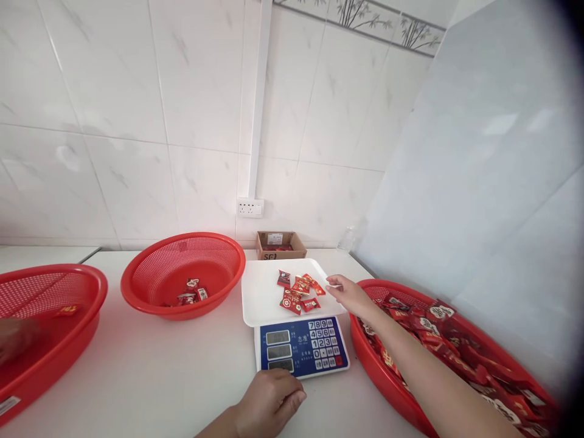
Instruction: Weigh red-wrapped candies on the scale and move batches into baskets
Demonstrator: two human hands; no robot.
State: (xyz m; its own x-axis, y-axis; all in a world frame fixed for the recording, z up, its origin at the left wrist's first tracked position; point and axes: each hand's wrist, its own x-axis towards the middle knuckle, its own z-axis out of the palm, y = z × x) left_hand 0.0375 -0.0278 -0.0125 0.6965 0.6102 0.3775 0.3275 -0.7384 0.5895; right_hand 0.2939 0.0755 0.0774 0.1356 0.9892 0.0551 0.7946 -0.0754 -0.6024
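A white and blue digital scale (301, 350) stands on the table with a white tray (260, 301) on top. On the tray lie several small red wrapped snack packets (292, 300). My right hand (349, 295) reaches over the tray's right edge, fingers stretched toward the packets, with nothing visible in them. My left hand (271, 401) rests at the scale's front edge, its fingers curled in and the thumb lying against them; no object shows in it. The scale's display digits are too dim to read.
A red basket (365, 359) full of red packets stands at right. Another red basket (182, 243), holding a few packets, is left of the scale. A blurred hand of another person (18, 337) is in the far-left basket (86, 328). A cardboard box (280, 246) stands behind the tray.
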